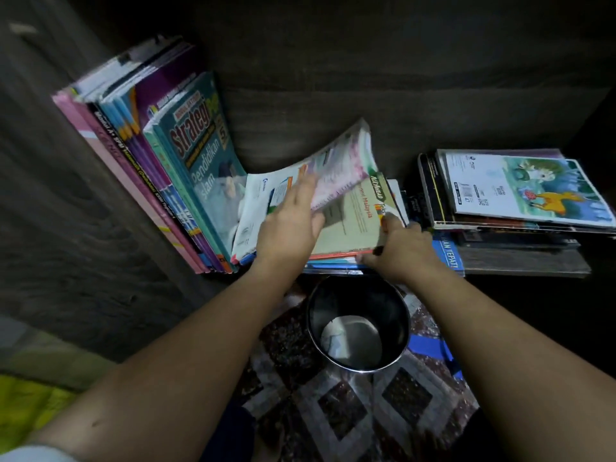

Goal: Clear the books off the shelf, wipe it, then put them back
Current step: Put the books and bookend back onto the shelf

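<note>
Books [186, 168] are leaned in a row at ten o'clock on the shelf [520, 263]. At twelve o'clock, a workbook [336, 165] is gripped and bent upward by the left hand [286, 228]; the stack [350, 228] beneath is clasped at its edge by the right hand [403, 248].

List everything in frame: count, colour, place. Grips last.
leaning books: count unclear, pink, purple, teal, shelf left, tilted against the side wall
lifted book: one, white and pink, shelf middle, bent upward
flat stack: several, beige book on top, under the lifted book
right stack: several, white picture cover on top, shelf right
shelf: one, dark wood
pot: one, dark metal, floor below the shelf
rug: one, patterned grey and brown, floor
cloth: one, yellow-green, lower left
left grip: one, holds the lifted book
right grip: one, grips the flat stack's right edge
</note>
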Available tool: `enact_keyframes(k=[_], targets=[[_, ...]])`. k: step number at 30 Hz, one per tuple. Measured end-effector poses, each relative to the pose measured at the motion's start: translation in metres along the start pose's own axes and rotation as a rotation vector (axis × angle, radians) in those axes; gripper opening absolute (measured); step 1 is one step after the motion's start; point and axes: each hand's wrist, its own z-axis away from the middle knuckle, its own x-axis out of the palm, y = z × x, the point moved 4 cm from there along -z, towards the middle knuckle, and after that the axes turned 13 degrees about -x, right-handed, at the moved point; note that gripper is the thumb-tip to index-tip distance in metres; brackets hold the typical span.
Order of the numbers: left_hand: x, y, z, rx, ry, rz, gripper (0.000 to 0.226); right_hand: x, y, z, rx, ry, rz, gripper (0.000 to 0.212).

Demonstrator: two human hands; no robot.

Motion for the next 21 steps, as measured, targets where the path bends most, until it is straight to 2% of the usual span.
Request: enact_keyframes(k=[2,4,6,7,13,16,18,21], targets=[[-0.022,0.0,0.001,0.144,0.279,0.09,0.08,-0.001,-0.007,0.001,-0.052,-0.02,0.063,0.087],[-0.04,-0.001,-0.002,0.254,0.61,-0.07,0.093,-0.001,-0.009,0.0,-0.073,-0.051,0.119,0.082],[-0.059,-0.001,-0.008,0.208,0.837,-0.26,0.094,0.0,-0.01,-0.001,-0.082,-0.082,0.157,0.079],[-0.068,-0.002,-0.011,0.153,0.889,-0.333,0.088,0.0,-0.008,-0.004,-0.077,-0.083,0.149,0.08],[-0.101,-0.024,-0.019,-0.189,0.824,-0.403,0.057,-0.007,0.005,-0.013,0.088,-0.046,-0.11,0.114],[-0.112,-0.033,-0.018,-0.356,0.811,-0.443,0.052,-0.011,-0.002,-0.012,0.142,-0.021,-0.236,0.113],[-0.114,-0.039,-0.015,-0.391,0.783,-0.446,0.054,-0.017,-0.009,-0.01,0.181,0.123,-0.35,0.106],[-0.116,-0.039,-0.01,-0.34,0.68,-0.428,0.064,-0.043,-0.034,-0.003,0.127,0.469,-0.471,0.082]])
